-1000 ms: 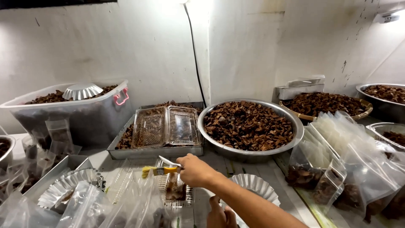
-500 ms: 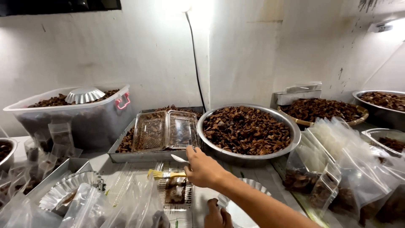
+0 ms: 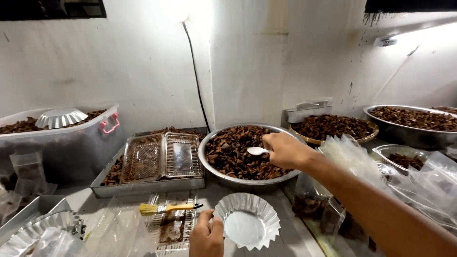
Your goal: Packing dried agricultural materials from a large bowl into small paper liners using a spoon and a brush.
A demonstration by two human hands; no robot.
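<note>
The right hand [image 3: 285, 150] pinches a white spoon [image 3: 257, 151] over the big metal bowl [image 3: 209, 164] of brown pieces, bowl-end down to scoop, while the left hand [image 3: 205, 235] grips the paper cup's [image 3: 247, 226] fluted rim, steadying it just below the bowl

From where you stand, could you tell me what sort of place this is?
Probably a small food-packing workspace: metal bowls heaped with dark dried pieces, clear plastic bags, and a fluted paper cup by the left hand.
</note>
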